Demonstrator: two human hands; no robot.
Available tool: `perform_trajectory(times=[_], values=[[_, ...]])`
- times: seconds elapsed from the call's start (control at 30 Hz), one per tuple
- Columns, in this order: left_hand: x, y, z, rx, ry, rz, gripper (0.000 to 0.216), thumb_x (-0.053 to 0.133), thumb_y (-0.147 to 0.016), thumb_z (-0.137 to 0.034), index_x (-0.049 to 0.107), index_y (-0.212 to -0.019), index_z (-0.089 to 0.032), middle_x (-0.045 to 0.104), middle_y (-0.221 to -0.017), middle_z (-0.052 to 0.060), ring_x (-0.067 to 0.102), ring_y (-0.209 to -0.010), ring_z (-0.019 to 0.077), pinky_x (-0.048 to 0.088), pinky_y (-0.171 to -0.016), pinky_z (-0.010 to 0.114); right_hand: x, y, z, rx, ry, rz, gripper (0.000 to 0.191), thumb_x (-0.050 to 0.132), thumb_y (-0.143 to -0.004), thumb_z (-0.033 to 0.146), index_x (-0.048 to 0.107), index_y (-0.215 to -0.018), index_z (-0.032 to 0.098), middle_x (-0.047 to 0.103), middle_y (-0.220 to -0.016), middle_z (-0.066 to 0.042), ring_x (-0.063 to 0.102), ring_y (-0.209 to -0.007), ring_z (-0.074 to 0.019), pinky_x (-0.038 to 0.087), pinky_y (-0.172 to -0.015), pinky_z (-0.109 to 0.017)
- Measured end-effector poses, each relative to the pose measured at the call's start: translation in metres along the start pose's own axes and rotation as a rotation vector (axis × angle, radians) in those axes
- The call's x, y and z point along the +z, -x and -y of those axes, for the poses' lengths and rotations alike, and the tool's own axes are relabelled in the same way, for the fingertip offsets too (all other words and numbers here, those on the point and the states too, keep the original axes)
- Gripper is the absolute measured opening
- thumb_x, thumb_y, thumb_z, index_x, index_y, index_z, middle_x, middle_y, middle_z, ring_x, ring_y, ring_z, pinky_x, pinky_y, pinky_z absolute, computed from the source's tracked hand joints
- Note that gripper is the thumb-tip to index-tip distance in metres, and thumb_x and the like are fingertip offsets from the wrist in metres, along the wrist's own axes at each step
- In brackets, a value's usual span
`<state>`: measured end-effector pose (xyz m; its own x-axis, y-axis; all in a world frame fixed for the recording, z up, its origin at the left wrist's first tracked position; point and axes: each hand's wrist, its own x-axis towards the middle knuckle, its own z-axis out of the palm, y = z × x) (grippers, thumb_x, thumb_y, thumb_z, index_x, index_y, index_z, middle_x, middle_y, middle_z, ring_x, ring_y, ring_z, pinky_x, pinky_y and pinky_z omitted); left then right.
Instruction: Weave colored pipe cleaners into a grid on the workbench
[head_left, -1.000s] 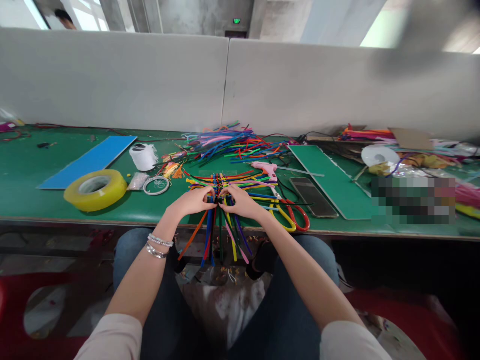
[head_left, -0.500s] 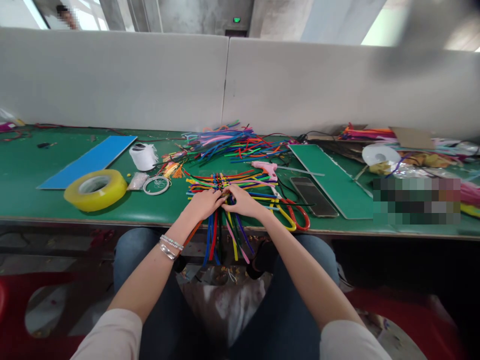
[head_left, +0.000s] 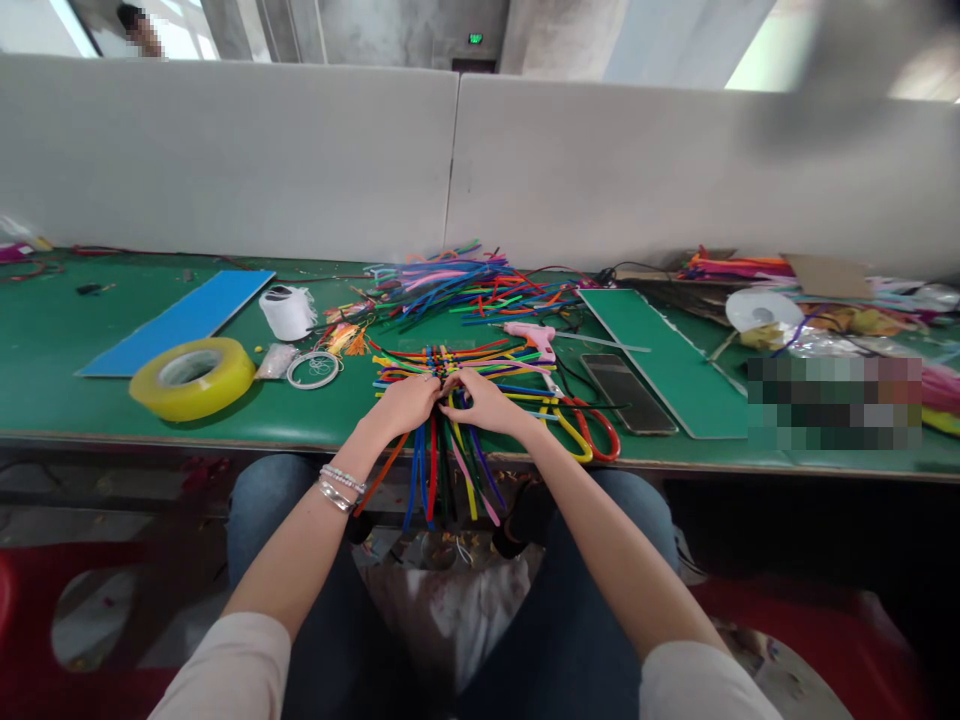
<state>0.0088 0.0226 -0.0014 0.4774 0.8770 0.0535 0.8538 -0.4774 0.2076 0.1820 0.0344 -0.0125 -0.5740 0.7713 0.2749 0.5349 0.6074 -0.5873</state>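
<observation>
A woven mat of coloured pipe cleaners (head_left: 450, 372) lies at the near edge of the green table (head_left: 67, 330), its loose ends hanging over the edge. My left hand (head_left: 405, 405) rests on the mat's near left side, fingers curled and pinching strands. My right hand (head_left: 484, 400) sits beside it on the right, fingers also pinched on strands at the weave's middle. The fingertips of both hands meet over the weave.
A loose pile of pipe cleaners (head_left: 465, 285) lies behind the mat. A pink glue gun (head_left: 531, 336), scissors (head_left: 585, 430), a phone (head_left: 626, 393) and a green board (head_left: 660, 360) are to the right. Yellow tape roll (head_left: 191, 377), white spool (head_left: 287, 312) and blue board (head_left: 176, 322) lie left.
My left hand shifted right and slightly forward along the weave toward my right hand. The hanging strands swung a little.
</observation>
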Motion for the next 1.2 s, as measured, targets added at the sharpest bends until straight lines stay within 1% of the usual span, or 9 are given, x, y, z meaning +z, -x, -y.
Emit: perform_trajectory(times=[0.17,0.3,0.37,0.47,0.57,0.67,0.9,1.1,1.2], values=[[-0.008,0.001,0.006,-0.023,-0.06,-0.009,0.026,0.03,-0.091,-0.021,0.055,-0.091,-0.015,0.061,-0.1,0.012,0.058,-0.096,0.0244,0.042,-0.079,0.033,0.0,-0.001,0.003,0.004,0.022,0.008,0.032,0.061,-0.073,0.031,0.053,-0.101,0.019,0.057,-0.099,-0.006,0.054,-0.093,-0.0194,0.043,-0.084,-0.035],[-0.01,0.003,0.01,-0.048,-0.074,-0.009,0.029,0.027,-0.093,-0.025,0.055,-0.093,-0.016,0.061,-0.101,0.011,0.059,-0.093,0.0238,0.043,-0.077,0.033,0.0,-0.001,0.002,0.013,0.06,0.024,0.039,0.06,-0.075,0.035,0.052,-0.11,0.018,0.057,-0.102,-0.007,0.054,-0.095,-0.0206,0.043,-0.085,-0.037],[-0.008,0.003,0.008,-0.026,-0.093,-0.008,0.034,0.024,-0.094,-0.029,0.055,-0.094,-0.015,0.062,-0.099,0.012,0.059,-0.093,0.0241,0.044,-0.077,0.033,0.0,-0.001,0.001,0.016,0.065,0.021,0.04,0.06,-0.076,0.036,0.051,-0.11,0.018,0.056,-0.103,-0.008,0.053,-0.097,-0.0211,0.042,-0.086,-0.037],[-0.004,0.004,0.0,0.017,-0.161,-0.024,0.04,0.022,-0.094,-0.032,0.056,-0.095,-0.013,0.062,-0.097,0.014,0.058,-0.095,0.0251,0.044,-0.077,0.033,0.001,-0.001,-0.001,0.018,0.074,0.018,0.042,0.061,-0.074,0.034,0.05,-0.111,0.017,0.056,-0.106,-0.009,0.053,-0.1,-0.0218,0.042,-0.088,-0.038],[-0.001,0.004,-0.004,0.041,-0.204,-0.026,0.038,0.024,-0.094,-0.029,0.057,-0.097,-0.011,0.062,-0.097,0.014,0.058,-0.096,0.0256,0.044,-0.077,0.034,0.002,-0.001,-0.002,0.02,0.082,0.021,0.043,0.063,-0.073,0.032,0.05,-0.111,0.017,0.056,-0.107,-0.009,0.052,-0.101,-0.0224,0.041,-0.089,-0.039],[0.0,0.003,-0.003,0.043,-0.187,-0.013,0.034,0.027,-0.093,-0.025,0.059,-0.095,-0.012,0.063,-0.096,0.013,0.059,-0.094,0.0243,0.044,-0.077,0.033,0.001,-0.001,-0.001,0.019,0.082,0.021,0.042,0.062,-0.074,0.034,0.05,-0.11,0.016,0.056,-0.107,-0.009,0.052,-0.102,-0.0227,0.041,-0.09,-0.039],[-0.004,0.002,-0.002,-0.126,-0.078,-0.01,0.03,0.03,-0.092,-0.027,0.058,-0.091,-0.018,0.065,-0.101,0.008,0.061,-0.095,0.0232,0.046,-0.074,0.032,0.001,-0.001,0.003,0.028,0.045,0.017,0.039,0.06,-0.076,0.036,0.051,-0.109,0.018,0.056,-0.104,-0.008,0.054,-0.098,-0.0214,0.043,-0.087,-0.038],[-0.002,0.003,-0.005,-0.158,-0.168,-0.053,0.032,0.028,-0.092,-0.026,0.058,-0.094,-0.016,0.064,-0.103,0.011,0.058,-0.101,0.0255,0.045,-0.079,0.036,0.002,-0.001,0.002,0.023,0.029,0.017,0.037,0.061,-0.076,0.036,0.052,-0.108,0.019,0.056,-0.104,-0.007,0.054,-0.097,-0.0204,0.043,-0.086,-0.037],[-0.001,0.003,-0.004,-0.169,-0.169,-0.056,0.032,0.028,-0.092,-0.026,0.058,-0.096,-0.016,0.063,-0.104,0.011,0.058,-0.101,0.0251,0.045,-0.077,0.034,0.003,-0.002,0.002,-0.001,0.035,0.011,0.037,0.06,-0.076,0.036,0.052,-0.108,0.019,0.056,-0.105,-0.008,0.053,-0.098,-0.0205,0.042,-0.088,-0.037]])
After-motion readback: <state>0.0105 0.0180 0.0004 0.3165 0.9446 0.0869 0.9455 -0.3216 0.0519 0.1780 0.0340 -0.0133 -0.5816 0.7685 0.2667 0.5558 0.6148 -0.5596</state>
